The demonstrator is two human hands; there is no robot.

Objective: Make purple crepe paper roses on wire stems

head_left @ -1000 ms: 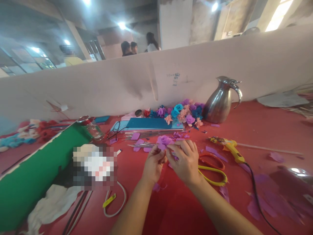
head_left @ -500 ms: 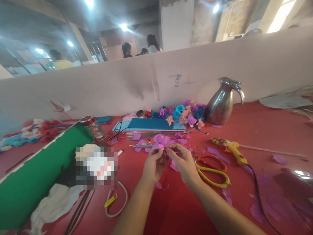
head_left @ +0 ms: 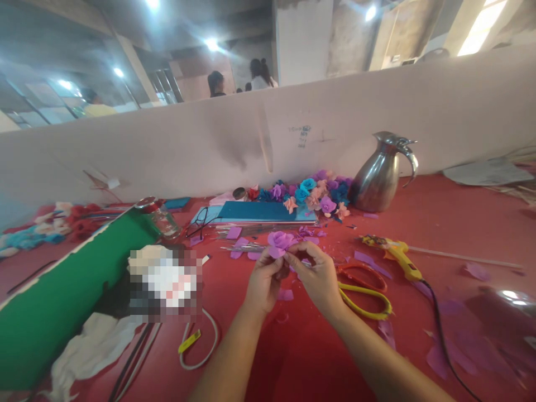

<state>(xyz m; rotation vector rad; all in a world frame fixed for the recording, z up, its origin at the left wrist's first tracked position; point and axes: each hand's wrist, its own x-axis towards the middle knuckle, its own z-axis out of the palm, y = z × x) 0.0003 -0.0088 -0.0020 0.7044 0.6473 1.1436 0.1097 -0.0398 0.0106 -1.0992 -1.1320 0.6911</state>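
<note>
A purple paper flower [head_left: 280,242] is pinched between my two hands above the middle of the red table. My left hand [head_left: 264,279] has its fingers closed at the flower's base from the left. From the right, my right hand [head_left: 317,274] pinches the flower's lower edge between thumb and fingers. Purple paper petals [head_left: 233,233] lie scattered around and beyond my hands. Just right of my right hand rest the scissors' yellow handle [head_left: 368,304] and red handle [head_left: 363,277]; their blades are hidden.
A yellow hot glue gun [head_left: 404,259] lies at the right with its black cord. Behind are a steel jug [head_left: 379,173], finished paper flowers [head_left: 320,195] and blue paper sheets [head_left: 257,211]. At the left stand a green panel [head_left: 79,296] and a glass jar [head_left: 164,223]. A pale partition [head_left: 188,148] backs the table.
The flower has turned slightly in my fingers and moved a little right, its petals now showing more. My right hand has shifted slightly right. A purple petal below my hands shows more.
</note>
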